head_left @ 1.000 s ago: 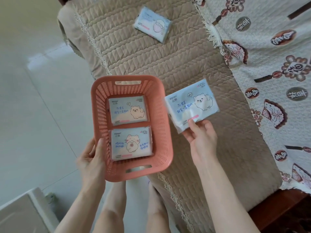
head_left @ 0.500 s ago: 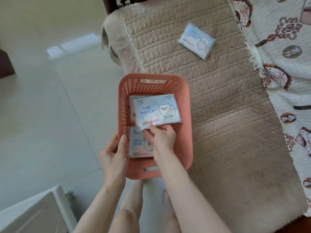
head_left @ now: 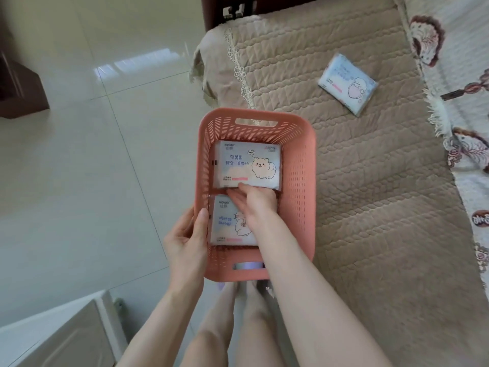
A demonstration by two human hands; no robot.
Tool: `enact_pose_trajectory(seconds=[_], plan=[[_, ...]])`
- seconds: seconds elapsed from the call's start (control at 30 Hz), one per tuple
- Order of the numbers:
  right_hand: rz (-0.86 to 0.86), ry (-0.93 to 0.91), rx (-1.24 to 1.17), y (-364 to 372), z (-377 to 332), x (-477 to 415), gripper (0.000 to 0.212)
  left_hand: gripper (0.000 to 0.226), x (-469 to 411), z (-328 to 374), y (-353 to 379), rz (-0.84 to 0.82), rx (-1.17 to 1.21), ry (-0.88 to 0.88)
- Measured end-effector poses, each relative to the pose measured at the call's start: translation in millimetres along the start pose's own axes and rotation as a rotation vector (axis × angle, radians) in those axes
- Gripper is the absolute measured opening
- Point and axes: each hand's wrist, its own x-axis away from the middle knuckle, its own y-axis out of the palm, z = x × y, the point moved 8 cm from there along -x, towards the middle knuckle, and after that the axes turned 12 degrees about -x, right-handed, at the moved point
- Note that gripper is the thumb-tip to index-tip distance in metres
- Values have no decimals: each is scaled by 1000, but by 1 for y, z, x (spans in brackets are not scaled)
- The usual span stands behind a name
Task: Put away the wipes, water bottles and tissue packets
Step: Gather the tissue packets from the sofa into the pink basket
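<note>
Basket (head_left: 301, 181): pink slotted plastic, resting on the edge of the quilted cover (head_left: 370, 207); we judge it stiff and light, easy to steady by its rim.
Left hand (head_left: 186, 239): clamped on the basket's near-left rim, thumb inside the wall.
Right hand (head_left: 254, 201): reaching into the basket, fingers on the near edge of the dog packet (head_left: 247, 165); we cannot tell whether they pinch it or only rest on it.
Dog packet: lies flat in the far half of the basket.
Cat packet (head_left: 227, 223): flat in the near half, partly under our right wrist.
Loose packet (head_left: 346, 83): on the cover, well apart from the basket, not yet stowed.
Handling, judged: soft film pack, light, squashy, slightly slick; nothing fragile.
Hold point: we would pinch a short edge or seam, thumb on top.
Wipes, bottles: none in view.
</note>
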Motion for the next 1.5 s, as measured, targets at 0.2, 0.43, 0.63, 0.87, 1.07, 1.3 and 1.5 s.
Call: enact_pose_trajectory(seconds=[0.2, 0.43, 0.63, 0.87, 1.07, 1.3, 1.5], plan=[[-56, -84, 157, 2, -32, 15, 20, 21, -13, 12, 8, 36, 18, -14], [-94, -435, 124, 0, -140, 37, 23, 21, -38, 37, 28, 72, -19, -5], [12, -534, 0, -9, -224, 3, 8, 21, -69, 70, 56, 63, -44, 5], [140, -370, -37, -10, -257, -77, 17, 26, -99, 107, 88, 78, -75, 26], [207, -303, 66, -11, -268, -120, 14, 21, -114, 118, 104, 72, -101, 19], [426, -325, 174, -31, -292, -151, 27, 18, -137, 131, 125, 46, -131, 14], [594, -398, 290, -33, -314, -164, 53, 17, -149, 135, 132, 40, -169, 6]])
